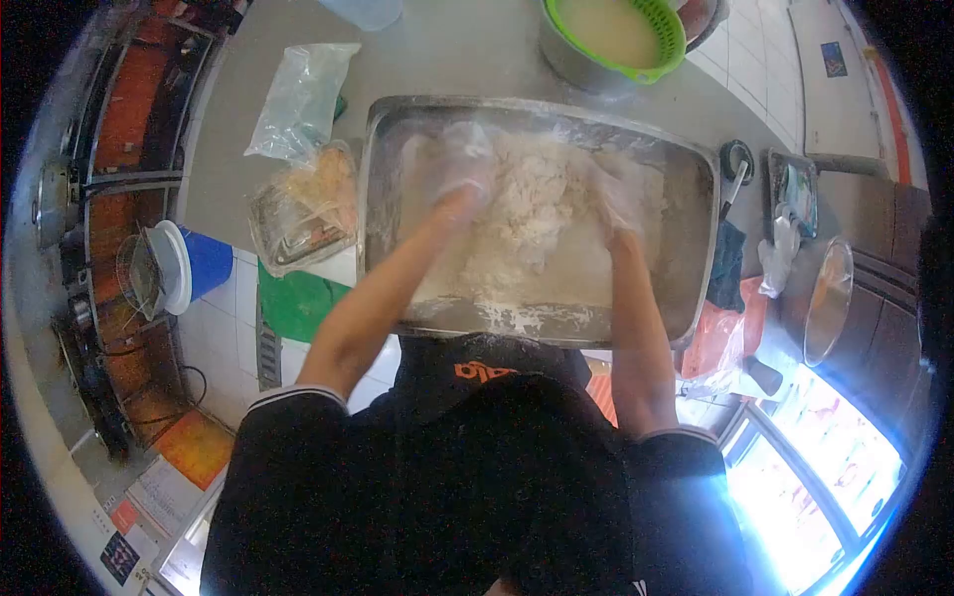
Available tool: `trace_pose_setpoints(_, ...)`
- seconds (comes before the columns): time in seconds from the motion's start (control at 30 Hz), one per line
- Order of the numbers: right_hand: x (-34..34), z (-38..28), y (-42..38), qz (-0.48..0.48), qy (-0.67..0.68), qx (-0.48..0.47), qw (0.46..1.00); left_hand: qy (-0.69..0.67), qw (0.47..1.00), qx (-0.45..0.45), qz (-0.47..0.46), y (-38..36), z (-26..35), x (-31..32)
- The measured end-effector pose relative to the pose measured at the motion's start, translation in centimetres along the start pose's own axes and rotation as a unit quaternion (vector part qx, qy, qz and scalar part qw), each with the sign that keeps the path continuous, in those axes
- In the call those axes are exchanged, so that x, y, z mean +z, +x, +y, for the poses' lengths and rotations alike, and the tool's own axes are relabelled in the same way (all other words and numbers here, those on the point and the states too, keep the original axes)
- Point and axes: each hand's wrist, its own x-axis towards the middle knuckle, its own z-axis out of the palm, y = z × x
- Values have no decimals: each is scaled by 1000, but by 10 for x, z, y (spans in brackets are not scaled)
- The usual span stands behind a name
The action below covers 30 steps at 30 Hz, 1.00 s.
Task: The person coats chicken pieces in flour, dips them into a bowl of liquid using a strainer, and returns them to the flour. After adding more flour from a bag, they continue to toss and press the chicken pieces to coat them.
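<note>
A large rectangular metal tray [701,248] in front of me holds pale flour [556,283]. In its middle lies a heap of lumpy, flour-covered pieces [537,199] whose kind I cannot make out. My left hand [462,164], in a clear plastic glove, is at the heap's left side. On the heap's right side is my right hand [616,199], gloved the same way, reaching down into the flour. Both hands are smeared by motion, and flour hides the fingers, so their grip does not show.
Left of the tray lie a clear plastic bag [303,99] and a clear container [298,223] with yellowish food. A green colander [671,40] sits in a metal pot [576,65] at the back. A metal bowl [828,303] stands at right, near dark cloth [728,263].
</note>
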Motion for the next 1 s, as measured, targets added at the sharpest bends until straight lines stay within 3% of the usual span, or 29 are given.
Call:
trace_pose_setpoints(0.13, 52, -42, -20, -62, 251, 61, 964, -157, 986, 11, -49, 7, -10, 70)
trace_pose_setpoints(0.2, 47, -23, 0, -170, 319, 67, 930, -279, 956, 5, -96, 5, -9, 60)
trace_pose_setpoints(0.23, 40, -36, -12, -141, 337, 74, 928, -322, 940, 5, -112, -4, -3, 46)
trace_pose_setpoints(0.3, 29, -62, -63, -80, 379, 102, 916, -279, 954, -13, -106, -30, 14, 14)
trace_pose_setpoints(0.4, 4, -33, -60, -134, 368, -20, 920, -133, 979, -107, -114, -53, 24, -19)
trace_pose_setpoints(0.47, -7, -15, -58, -55, 78, 84, 992, -158, 966, -136, -150, -57, 16, -21)
trace_pose_setpoints(0.5, -8, -8, -56, -15, -73, 133, 988, -185, 959, -142, -162, -59, 5, -17)
trace_pose_setpoints(0.53, 4, -7, -63, -17, -82, 99, 992, -236, 949, -130, -162, -56, -39, 6)
trace_pose_setpoints(0.6, 43, 23, -68, -43, 5, 49, 998, -344, 909, -139, -190, -65, -49, 22)
trace_pose_setpoints(0.63, 61, 48, -67, -66, 101, 35, 992, -398, 877, -160, -219, -77, -19, 30)
trace_pose_setpoints(0.67, 67, 41, -79, -92, 177, 61, 978, -450, 839, -180, -247, -85, 7, 30)
trace_pose_setpoints(0.77, 66, 12, -90, -140, 358, 119, 916, -448, 798, -260, -309, -85, 46, 10)
trace_pose_setpoints(0.83, 60, 28, -85, -141, 432, 154, 877, -352, 895, -166, -218, -90, 54, -1)
trace_pose_setpoints(0.9, 49, 34, -93, -117, 522, 110, 838, -245, 953, -111, -138, -89, 43, -8)
trace_pose_setpoints(0.93, 43, -19, -116, -100, 533, 103, 834, -192, 971, -96, -103, -80, 30, -12)
trace_pose_setpoints(1.0, 33, -11, -110, -93, 489, 38, 866, -79, 988, -94, -93, -78, 40, -26)
